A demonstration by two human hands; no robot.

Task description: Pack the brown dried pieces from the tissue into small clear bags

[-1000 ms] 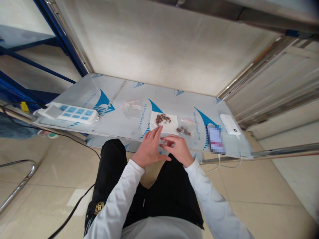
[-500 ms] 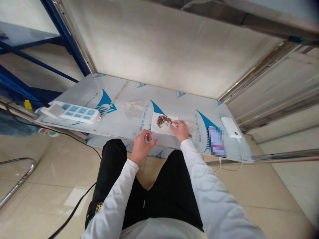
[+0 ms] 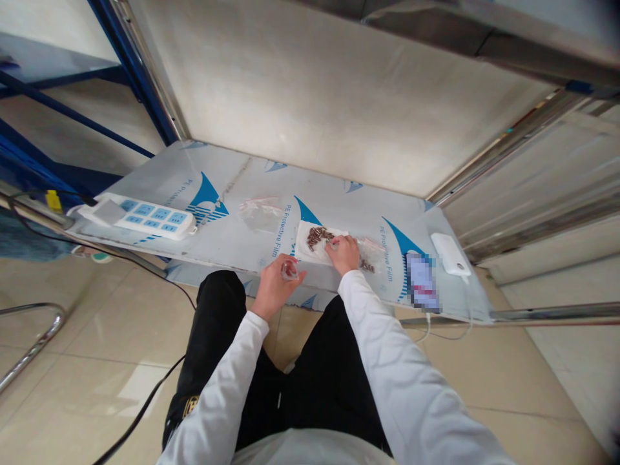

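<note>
My left hand (image 3: 274, 284) is curled around a small clear plastic bag (image 3: 290, 270) with a reddish edge, held just over the table's front edge. A heap of small brown metal pieces (image 3: 317, 237), like short screws, lies on a white sheet (image 3: 305, 252). At the right side of this heap is my right hand (image 3: 345, 254), its fingertips pinched together. What they hold, if anything, is too small to make out. To the right of that hand, several more such pieces (image 3: 367, 266) lie by a clear plastic bag (image 3: 372, 246).
Thin clear bags (image 3: 261, 213) lie left of the sheet on the film-covered table (image 3: 232, 242). A white power strip (image 3: 145, 219) is at the left end. A phone (image 3: 423, 282) and a white power bank (image 3: 450, 254) with cables sit at the right.
My right hand has shifted left, closer over the heap, uncovering the pieces on its right. The left hand stays in place with the bag.
</note>
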